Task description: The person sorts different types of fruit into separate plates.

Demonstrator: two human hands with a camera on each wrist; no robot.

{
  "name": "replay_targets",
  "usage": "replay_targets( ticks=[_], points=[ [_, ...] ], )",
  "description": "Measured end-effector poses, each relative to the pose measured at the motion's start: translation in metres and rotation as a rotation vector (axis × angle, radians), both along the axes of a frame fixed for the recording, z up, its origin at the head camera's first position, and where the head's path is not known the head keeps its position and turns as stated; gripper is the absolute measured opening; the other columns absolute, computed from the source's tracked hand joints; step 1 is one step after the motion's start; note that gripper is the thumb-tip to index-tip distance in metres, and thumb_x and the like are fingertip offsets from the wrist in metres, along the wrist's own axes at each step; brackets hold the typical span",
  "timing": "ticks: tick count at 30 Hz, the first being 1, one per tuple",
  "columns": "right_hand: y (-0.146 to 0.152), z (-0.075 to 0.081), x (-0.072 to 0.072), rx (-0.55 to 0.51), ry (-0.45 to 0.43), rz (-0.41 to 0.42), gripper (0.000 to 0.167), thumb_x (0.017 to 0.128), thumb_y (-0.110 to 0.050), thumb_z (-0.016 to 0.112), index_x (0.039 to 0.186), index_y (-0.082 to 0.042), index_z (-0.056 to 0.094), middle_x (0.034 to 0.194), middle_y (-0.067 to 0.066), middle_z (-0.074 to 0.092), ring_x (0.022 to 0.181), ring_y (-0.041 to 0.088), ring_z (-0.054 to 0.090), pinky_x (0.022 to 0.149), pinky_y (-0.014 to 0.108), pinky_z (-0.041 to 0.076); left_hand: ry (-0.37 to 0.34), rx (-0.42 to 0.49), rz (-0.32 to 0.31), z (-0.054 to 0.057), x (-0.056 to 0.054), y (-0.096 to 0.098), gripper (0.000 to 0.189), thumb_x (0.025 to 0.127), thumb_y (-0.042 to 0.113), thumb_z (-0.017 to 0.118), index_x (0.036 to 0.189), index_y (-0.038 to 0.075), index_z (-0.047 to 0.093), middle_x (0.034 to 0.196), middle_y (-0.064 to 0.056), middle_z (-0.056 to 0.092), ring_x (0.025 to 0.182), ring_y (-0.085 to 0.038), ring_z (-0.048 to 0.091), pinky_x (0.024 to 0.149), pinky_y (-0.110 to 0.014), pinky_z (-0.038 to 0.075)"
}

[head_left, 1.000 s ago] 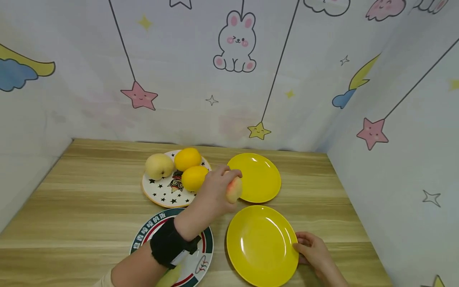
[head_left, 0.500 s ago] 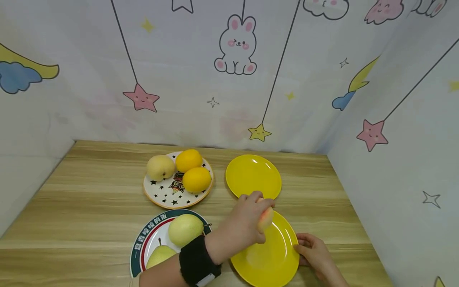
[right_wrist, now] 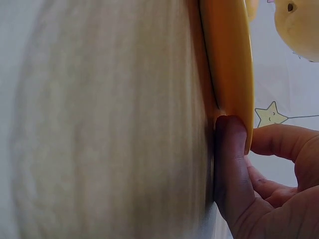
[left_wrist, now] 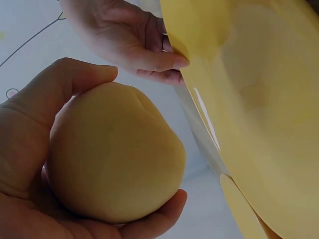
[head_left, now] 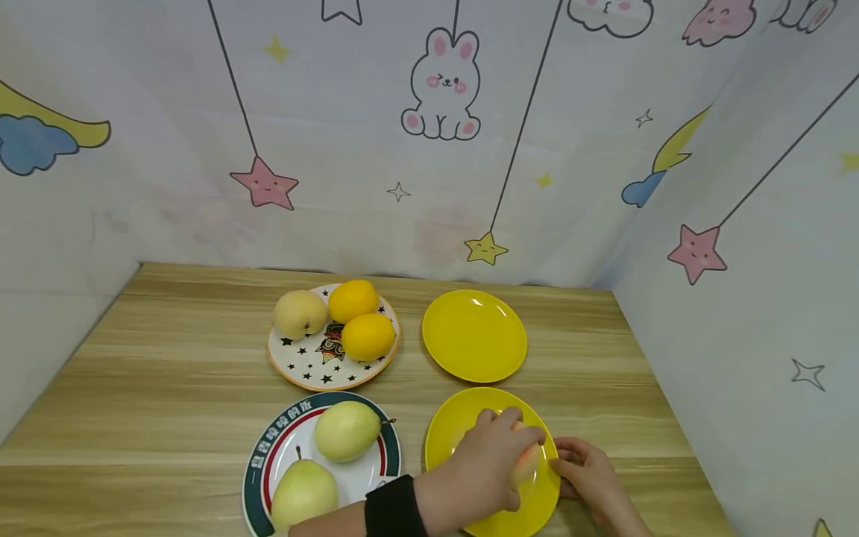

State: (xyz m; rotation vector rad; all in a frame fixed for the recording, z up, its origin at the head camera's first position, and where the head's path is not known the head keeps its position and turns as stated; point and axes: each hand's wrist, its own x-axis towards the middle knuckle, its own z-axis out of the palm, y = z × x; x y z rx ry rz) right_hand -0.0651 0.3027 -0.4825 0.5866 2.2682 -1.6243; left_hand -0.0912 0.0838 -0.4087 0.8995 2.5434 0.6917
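"One peach (head_left: 528,459), and I have it in the lower centre-right of the head frame. The left hand (head_left: 479,470) has its grip curled round it; in my left wrist view the thumb is at the top of the fruit and fingers are underneath."

"Is it resting on anything?"

"In the head frame it overlaps the front yellow plate (head_left: 456,421). My left wrist view shows a gap between the fruit and the plate's edge, so from here I read it as held apart."

"And the right hand (head_left: 590,473)?"

"Lower right of the frame. Its grip pinches the plate's right edge; my right wrist view gives me one digit above the rim and another below, next to the bench (head_left: 168,365)."

"What else is on there?"

"Left of centre, I see a star-printed plate (head_left: 352,373) bearing a round tan pear (head_left: 300,315) and two lemons (head_left: 367,336). Towards the lower left, a dark-green-rimmed plate (head_left: 253,477) carries two pale green pears (head_left: 347,431); the forearm (head_left: 332,523) and its black wristband (head_left: 396,509) hide some of it. Near the frame's centre, a second yellow plate (head_left: 474,335) lies just above the first."

"Behind all that?"

"White backdrop (head_left: 349,97), printed with stars and a rabbit, filling my upper frame"
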Motion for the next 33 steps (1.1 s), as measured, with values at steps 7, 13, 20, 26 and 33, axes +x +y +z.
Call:
replay_targets(
  ticks=[7,13,20,26,33],
  points=[
    [0.001,0.0,0.0,0.001,-0.002,0.004,0.043,0.097,0.0,0.061,0.135,0.017,0.051,0.105,0.009,0.069,0.086,0.018,0.071,0.07,0.035,0.064,0.035,0.033,-0.065,-0.008,0.007,0.002,0.075,0.067,0.029,0.099,0.133,0.035,0.063,0.129,0.006,0.054,0.099,-0.015,0.046,0.079,-0.021,0.048],
    [0.001,0.0,0.0,-0.019,0.0,0.009,0.043,0.096,0.002,0.061,0.134,0.018,0.051,0.104,0.009,0.069,0.087,0.018,0.072,0.072,0.036,0.064,0.006,0.038,-0.089,-0.014,0.007,0.001,0.071,0.07,0.028,0.097,0.132,0.035,0.063,0.132,0.006,0.056,0.1,-0.015,0.047,0.082,-0.023,0.049],
    [-0.001,0.0,0.0,-0.025,0.0,-0.003,0.042,0.096,0.003,0.06,0.134,0.018,0.051,0.105,0.011,0.068,0.084,0.018,0.072,0.07,0.036,0.064,0.037,-0.006,-0.123,-0.022,0.006,0.002,0.07,0.071,0.028,0.097,0.133,0.034,0.064,0.13,0.006,0.058,0.098,-0.016,0.048,0.082,-0.024,0.05],
    [-0.005,0.0,0.0,0.001,-0.003,-0.054,0.039,0.095,0.006,0.061,0.132,0.016,0.054,0.104,0.013,0.068,0.081,0.019,0.071,0.068,0.037,0.064,0.038,-0.072,-0.157,-0.032,0.008,0.001,0.065,0.074,0.021,0.095,0.129,0.036,0.064,0.11,0.006,0.054,0.088,-0.016,0.045,0.075,-0.026,0.044],
    [-0.006,0.0,-0.001,0.011,-0.007,-0.061,0.039,0.095,0.005,0.061,0.132,0.015,0.054,0.105,0.014,0.068,0.081,0.019,0.071,0.068,0.038,0.064,0.068,-0.085,-0.16,-0.036,0.01,0.001,0.064,0.076,0.019,0.093,0.129,0.036,0.063,0.109,0.005,0.052,0.087,-0.016,0.044,0.073,-0.027,0.046]
  ],
)
